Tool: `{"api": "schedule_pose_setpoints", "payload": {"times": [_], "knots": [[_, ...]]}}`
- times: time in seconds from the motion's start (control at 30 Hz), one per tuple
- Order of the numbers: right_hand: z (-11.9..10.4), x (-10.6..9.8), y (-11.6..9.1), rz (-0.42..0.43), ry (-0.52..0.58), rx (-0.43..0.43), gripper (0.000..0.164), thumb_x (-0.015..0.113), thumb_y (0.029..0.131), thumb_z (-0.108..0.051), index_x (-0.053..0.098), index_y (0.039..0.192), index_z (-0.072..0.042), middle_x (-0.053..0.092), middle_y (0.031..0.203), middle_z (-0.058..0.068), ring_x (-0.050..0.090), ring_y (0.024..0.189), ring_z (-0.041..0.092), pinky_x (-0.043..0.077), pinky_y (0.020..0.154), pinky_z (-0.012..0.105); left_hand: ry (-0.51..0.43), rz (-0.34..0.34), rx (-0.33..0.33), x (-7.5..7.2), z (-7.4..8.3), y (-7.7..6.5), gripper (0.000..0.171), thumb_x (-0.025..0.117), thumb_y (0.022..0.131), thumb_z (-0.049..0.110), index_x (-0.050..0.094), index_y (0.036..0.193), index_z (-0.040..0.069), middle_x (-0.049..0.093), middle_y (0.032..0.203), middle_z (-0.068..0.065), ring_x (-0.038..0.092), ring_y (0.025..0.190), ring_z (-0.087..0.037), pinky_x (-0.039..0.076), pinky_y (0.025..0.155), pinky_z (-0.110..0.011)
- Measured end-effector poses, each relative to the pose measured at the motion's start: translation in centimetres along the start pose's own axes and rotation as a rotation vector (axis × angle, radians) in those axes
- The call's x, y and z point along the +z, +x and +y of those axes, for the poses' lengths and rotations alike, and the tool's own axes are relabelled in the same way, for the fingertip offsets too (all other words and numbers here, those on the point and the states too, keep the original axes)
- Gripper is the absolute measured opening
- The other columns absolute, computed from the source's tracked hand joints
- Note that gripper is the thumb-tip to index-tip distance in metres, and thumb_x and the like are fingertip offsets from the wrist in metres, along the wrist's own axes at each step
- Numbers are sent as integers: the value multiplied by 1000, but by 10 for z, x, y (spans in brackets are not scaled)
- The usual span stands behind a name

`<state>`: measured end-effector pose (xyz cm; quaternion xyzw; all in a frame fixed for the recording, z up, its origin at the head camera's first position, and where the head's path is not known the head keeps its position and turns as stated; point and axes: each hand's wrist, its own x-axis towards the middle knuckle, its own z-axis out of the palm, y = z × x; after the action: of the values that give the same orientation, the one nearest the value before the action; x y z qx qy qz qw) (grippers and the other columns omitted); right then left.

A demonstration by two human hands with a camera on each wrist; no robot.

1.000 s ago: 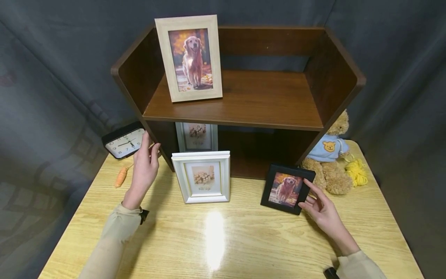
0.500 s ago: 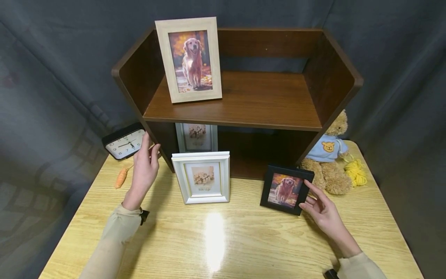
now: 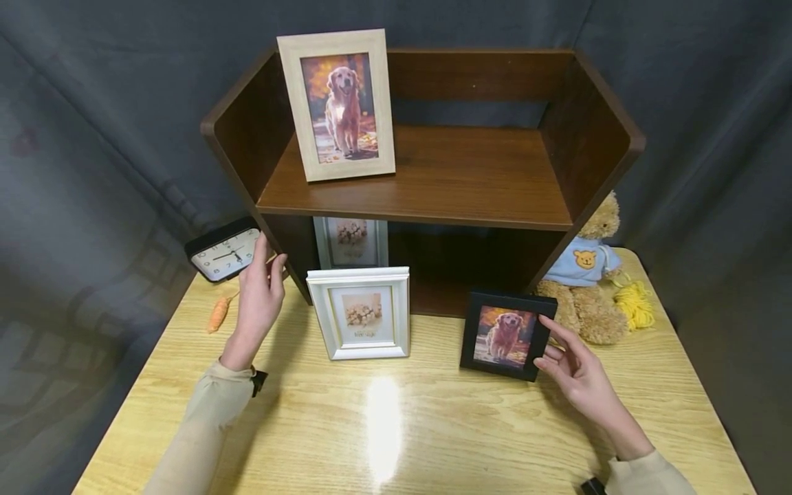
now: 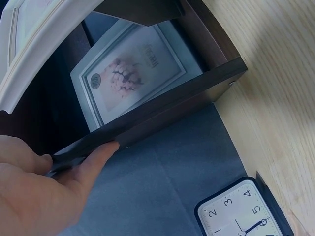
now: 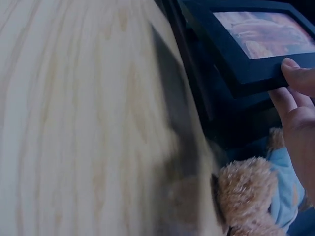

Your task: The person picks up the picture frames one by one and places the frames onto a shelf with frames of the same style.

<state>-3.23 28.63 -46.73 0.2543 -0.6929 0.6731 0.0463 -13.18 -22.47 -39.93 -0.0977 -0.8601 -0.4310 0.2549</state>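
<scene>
My right hand (image 3: 578, 378) pinches the right edge of a black picture frame (image 3: 467, 337) with a dog photo, thumb on the front and fingers behind. In the right wrist view the black picture frame (image 5: 246, 73) overlaps the shelf's lower part. My left hand (image 3: 260, 295) grips the front edge of the brown wooden shelf's (image 3: 470, 185) left side panel. The left wrist view shows the left hand (image 4: 54, 187) with thumb and finger on either side of that panel (image 4: 162, 105). Between my hands a white picture frame (image 3: 399, 316) stands in front of the shelf.
A cream picture frame (image 3: 337, 172) stands on the upper board at left. On the lower level is a grey-green picture frame (image 3: 322, 244). A clock (image 3: 225, 254) and an orange carrot-shaped item (image 3: 218, 314) lie left; a teddy bear (image 3: 584, 275) and yellow yarn (image 3: 634, 306) sit right.
The black picture frame has turned slightly and shifted a little left in my right hand. My left hand stays on the shelf panel.
</scene>
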Motion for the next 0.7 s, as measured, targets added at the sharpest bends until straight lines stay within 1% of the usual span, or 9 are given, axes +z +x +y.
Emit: {"api": "schedule_pose_setpoints", "payload": {"times": [0.1,0.23,0.33,0.43,0.5,0.53,0.6,0.7], "knots": [[-5,2,2,-10,4,-12,71,59,97,25,36,161,8,49,160,-5,61,131,6,55,99,21,8,3,4,1,0,0,48,52,109,-8,44,156,-4,63,139,-31,67,120,-44,60,93,-43],[-12,4,5,-24,0,-31,72,59,95,28,36,161,9,47,162,-4,61,131,7,55,99,22,19,8,6,1,1,0,47,54,108,-8,45,154,-5,63,139,-32,68,118,-44,61,89,-45],[-19,6,9,-31,-19,-43,67,62,99,19,37,160,10,48,161,-2,61,131,8,55,99,20,15,11,7,1,2,0,47,54,108,-8,45,154,-5,62,140,-32,68,118,-44,61,88,-44],[-26,8,12,-32,-59,-43,62,65,104,4,38,159,10,48,161,-2,61,131,7,55,98,18,8,14,5,1,2,0,48,53,108,-9,44,155,-4,61,142,-31,66,121,-44,61,91,-42],[-31,9,13,-33,-86,-37,62,65,105,-2,38,160,9,47,162,-3,61,131,6,55,98,17,3,15,2,1,2,0,48,52,108,-9,44,156,-3,61,143,-31,66,122,-44,60,93,-41],[-34,10,14,-33,-100,-34,62,65,105,-2,39,160,8,47,162,-4,60,131,6,55,98,17,3,15,1,1,2,0,49,52,108,-9,44,156,-3,61,143,-31,65,122,-44,60,94,-41],[-39,11,16,-33,-115,-32,63,64,103,7,39,160,8,46,163,-4,60,131,5,55,98,17,2,17,-3,1,2,-1,50,51,109,-9,44,157,-2,61,143,-31,65,123,-44,59,94,-41],[-48,12,19,-28,-122,-37,72,59,94,29,39,160,8,48,162,-4,60,131,5,55,97,17,0,17,-8,1,2,-1,50,51,109,-9,44,158,-2,60,143,-31,65,124,-44,59,95,-40]]}}
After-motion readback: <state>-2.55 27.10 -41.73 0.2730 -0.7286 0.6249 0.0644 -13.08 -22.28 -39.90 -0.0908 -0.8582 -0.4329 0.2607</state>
